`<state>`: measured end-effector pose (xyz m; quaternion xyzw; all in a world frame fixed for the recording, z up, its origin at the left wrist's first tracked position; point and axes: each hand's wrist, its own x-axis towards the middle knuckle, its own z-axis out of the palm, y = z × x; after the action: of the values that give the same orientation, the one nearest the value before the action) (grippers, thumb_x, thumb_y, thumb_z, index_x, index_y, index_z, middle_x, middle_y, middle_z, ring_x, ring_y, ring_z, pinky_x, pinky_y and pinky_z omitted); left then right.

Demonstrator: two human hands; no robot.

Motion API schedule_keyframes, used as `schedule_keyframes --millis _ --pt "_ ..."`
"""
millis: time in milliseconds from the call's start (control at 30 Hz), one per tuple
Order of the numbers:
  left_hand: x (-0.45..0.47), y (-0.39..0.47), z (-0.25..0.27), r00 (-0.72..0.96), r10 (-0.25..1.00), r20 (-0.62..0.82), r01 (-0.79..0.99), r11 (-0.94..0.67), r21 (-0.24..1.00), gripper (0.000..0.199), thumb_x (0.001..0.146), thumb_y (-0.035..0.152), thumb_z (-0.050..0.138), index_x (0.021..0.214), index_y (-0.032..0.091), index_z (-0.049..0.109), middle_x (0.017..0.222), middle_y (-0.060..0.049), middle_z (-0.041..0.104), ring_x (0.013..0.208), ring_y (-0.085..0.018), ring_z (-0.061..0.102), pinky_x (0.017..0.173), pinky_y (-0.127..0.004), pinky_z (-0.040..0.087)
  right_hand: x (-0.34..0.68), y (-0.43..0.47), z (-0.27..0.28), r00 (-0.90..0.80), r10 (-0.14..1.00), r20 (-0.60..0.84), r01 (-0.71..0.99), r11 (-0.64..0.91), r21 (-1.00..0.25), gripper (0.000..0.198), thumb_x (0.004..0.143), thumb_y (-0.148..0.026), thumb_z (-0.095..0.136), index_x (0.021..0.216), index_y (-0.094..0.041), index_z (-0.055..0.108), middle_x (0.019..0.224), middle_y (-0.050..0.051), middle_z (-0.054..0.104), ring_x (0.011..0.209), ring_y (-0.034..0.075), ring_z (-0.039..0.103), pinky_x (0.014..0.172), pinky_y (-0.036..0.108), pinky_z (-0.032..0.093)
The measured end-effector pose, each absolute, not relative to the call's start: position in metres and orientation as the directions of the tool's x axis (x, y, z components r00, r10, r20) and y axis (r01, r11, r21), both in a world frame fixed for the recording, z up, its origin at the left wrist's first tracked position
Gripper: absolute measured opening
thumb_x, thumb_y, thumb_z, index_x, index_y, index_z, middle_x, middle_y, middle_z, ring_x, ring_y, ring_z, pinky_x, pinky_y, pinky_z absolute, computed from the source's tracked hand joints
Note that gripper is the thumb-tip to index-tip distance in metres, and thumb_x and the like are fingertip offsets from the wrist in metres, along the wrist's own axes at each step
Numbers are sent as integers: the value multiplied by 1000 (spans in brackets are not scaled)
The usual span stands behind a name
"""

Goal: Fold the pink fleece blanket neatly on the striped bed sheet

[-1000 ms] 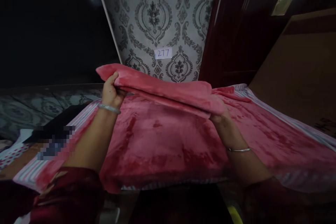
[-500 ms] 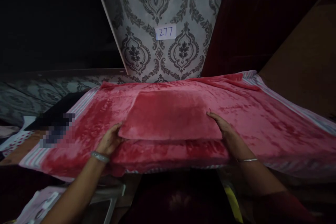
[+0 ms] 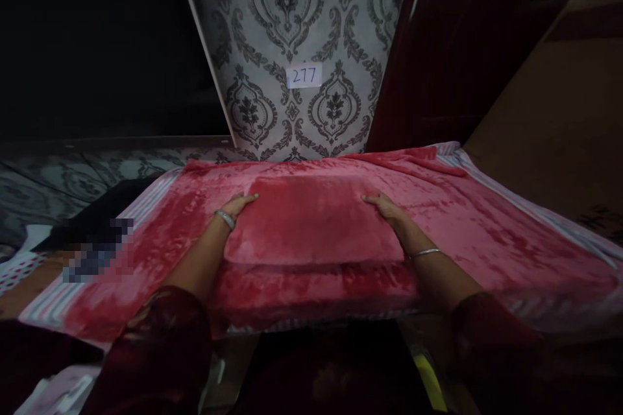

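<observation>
The thumb of the left hand (image 3: 238, 205) lay over the edge of a folded red cloth (image 3: 314, 224) at just past nine o'clock, and that of the right hand (image 3: 388, 211) matched it just short of three; whether the other fingers were clamped underneath, I could not tell. Holding opposite edges probably helped the fold lie square. The cloth sat at the clock's centre, on a spread pink-red blanket (image 3: 477, 227), near its six o'clock edge, likely so that both arms reached it easily. A grey bangle (image 3: 226, 218) circled the left wrist, a thin silvery bangle (image 3: 425, 252) the right. Striped borders (image 3: 154, 200) edged the blanket at nine and three. Beyond, at twelve, a paper label (image 3: 304, 75) reading 277 was on the patterned wall (image 3: 287, 19), perhaps for plain sight, with a dark screen (image 3: 97, 45) at ten
</observation>
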<state>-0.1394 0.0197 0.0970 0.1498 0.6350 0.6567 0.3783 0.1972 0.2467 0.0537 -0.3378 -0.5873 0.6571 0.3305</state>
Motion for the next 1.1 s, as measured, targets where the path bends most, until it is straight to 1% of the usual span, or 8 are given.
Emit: schedule_keyframes --millis 200,333,433,567,700,833,967,1100 --pt "-137 0 94 -696 716 -53 -141 -64 988 53 56 18 90 102 19 65 82 -1 76 70 -18 73 65 -26 59 201 249 58 -513 845 155 -183 68 -981 72 59 -36 82 128 -27 64 123 4 74 113 26 69 102 41 54" --pt "-141 -5 93 -731 625 -273 -254 122 960 51 55 13 89 101 15 67 75 -6 74 67 -23 73 63 -31 60 191 260 51 -473 879 66 -8 71 -997 53 62 -45 85 107 -21 72 109 10 77 119 30 65 105 44 50" --pt "-142 -1 93 -751 572 -329 -276 181 944 50 55 11 89 101 13 67 71 -7 73 66 -24 73 62 -32 59 188 264 45 -456 890 22 55 52 -997 38 66 -49 84 88 -21 74 91 9 78 113 31 67 104 46 50" --pt "-137 -11 90 -756 583 -298 -245 170 955 44 57 18 90 96 15 69 75 -7 73 69 -23 72 63 -31 58 205 255 35 -453 891 9 38 29 -999 36 67 -56 83 76 -22 73 84 6 78 106 30 68 105 48 49" --pt "-119 -50 82 -832 540 -130 -95 91 991 49 56 36 92 97 20 70 82 -2 73 72 -17 68 63 -25 53 244 229 22 -441 896 51 -1 56 -998 45 64 -65 83 86 -27 77 101 5 79 113 31 67 108 51 47" --pt "-94 -95 76 -810 581 -82 34 186 982 54 56 63 86 85 20 70 78 -2 70 75 -20 65 61 -26 50 278 202 18 -440 890 119 101 181 -978 51 68 -71 76 95 -27 78 110 5 78 114 32 66 112 51 43" --pt "-81 -113 75 -805 587 -88 86 262 961 59 52 70 85 74 19 66 69 0 63 65 -16 58 54 -24 43 292 189 26 -430 894 128 179 223 -958 53 71 -66 75 101 -22 76 94 5 76 87 25 68 83 39 57" --pt "-75 -111 76 -817 568 -101 29 215 976 59 47 61 91 80 21 64 69 2 64 60 -15 57 52 -24 44 291 184 36 -443 893 80 181 176 -968 51 68 -60 81 100 -22 72 75 -1 64 63 16 57 52 26 51"
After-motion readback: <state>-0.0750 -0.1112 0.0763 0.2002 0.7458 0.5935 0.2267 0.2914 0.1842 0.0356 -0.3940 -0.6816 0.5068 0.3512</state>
